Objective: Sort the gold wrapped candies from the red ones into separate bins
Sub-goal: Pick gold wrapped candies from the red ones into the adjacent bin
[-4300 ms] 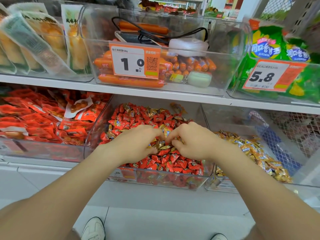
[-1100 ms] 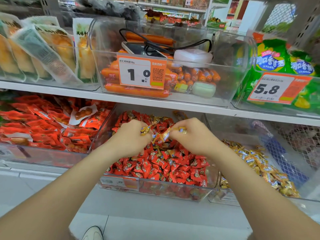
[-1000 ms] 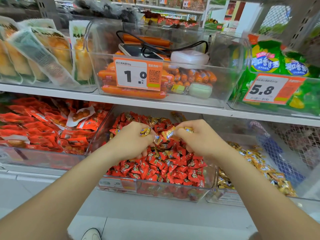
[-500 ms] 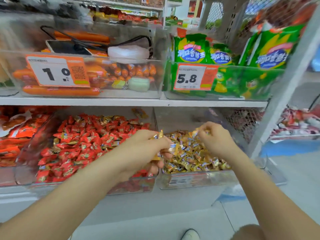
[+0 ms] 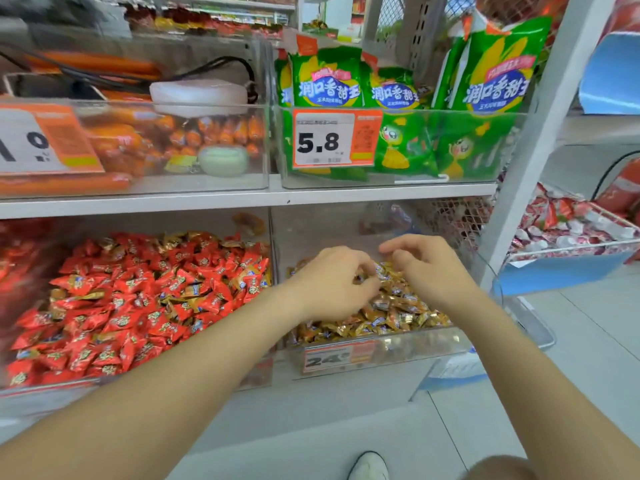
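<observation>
Both hands have moved further over the right bin since half a second ago, when our left hand (image 5: 329,282) was at the divider between the bins. We note that it is now low over the gold candies (image 5: 398,306), its fingers (image 5: 360,268) curled, with wrappers at the tips; we cannot tell whether they are pinched or lying on the heap. Our right hand (image 5: 429,268) is just beside it, a little further back, its fingers (image 5: 401,258) loosely bent and grasping nothing we can see. The gold candies fill the clear right bin (image 5: 415,344), which carries an orange price label (image 5: 329,358). The red candies (image 5: 138,306) fill the clear left bin (image 5: 259,372), touching it on the same shelf level. Several gold wrappers (image 5: 194,292) lie among the red ones.
</observation>
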Demonstrator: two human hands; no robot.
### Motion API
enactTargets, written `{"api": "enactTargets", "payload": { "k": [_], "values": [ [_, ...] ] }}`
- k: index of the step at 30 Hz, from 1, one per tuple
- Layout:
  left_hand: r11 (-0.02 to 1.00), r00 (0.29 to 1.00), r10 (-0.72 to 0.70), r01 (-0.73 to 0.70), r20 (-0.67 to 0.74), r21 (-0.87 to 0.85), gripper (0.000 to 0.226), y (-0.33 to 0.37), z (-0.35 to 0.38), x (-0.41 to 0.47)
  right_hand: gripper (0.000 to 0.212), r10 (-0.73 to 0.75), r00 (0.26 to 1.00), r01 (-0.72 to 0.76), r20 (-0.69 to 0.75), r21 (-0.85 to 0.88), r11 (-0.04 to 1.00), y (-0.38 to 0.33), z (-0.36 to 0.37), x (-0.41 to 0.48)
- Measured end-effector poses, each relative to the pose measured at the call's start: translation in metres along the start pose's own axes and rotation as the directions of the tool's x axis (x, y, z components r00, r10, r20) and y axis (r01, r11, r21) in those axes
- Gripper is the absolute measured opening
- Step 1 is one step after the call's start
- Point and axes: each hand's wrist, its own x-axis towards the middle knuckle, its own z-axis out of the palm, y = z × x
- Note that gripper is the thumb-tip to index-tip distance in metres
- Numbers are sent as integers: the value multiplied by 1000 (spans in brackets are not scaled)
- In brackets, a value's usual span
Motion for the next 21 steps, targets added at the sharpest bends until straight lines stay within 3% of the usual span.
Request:
{"api": "enactTargets", "payload": {
  "k": [2,4,9,12,14,18,21],
  "values": [
    [988,988,111,-99,-105,116,19,-10,-21,-31,36,-57,996,58,75,-6,998,-21,9,-5],
    [983,981,110,-84,-158,165,13,-30,-45,-65,34,-133,979,138,152,-24,990,-48,25,-12],
    [966,947,-202,236,-251,111,25,-103,-95,-126,31,-404,859,438,314,-45,898,-121,80,-36],
    [916,937,-309,340,-167,212,34,-144,-108,-143,32,-490,773,570,404,-103,815,-145,122,-37],
    [917,944,-316,330,-95,225,28,-161,-110,-148,30,-497,752,611,433,-175,772,-152,148,-29],
    [926,946,-323,321,-23,201,33,-181,-111,-146,23,-412,793,547,448,-227,805,-162,188,-16],
    [892,940,-334,339,-71,299,20,-189,-110,-141,24,-338,810,498,480,-256,829,-166,208,-5]
  ]
}}
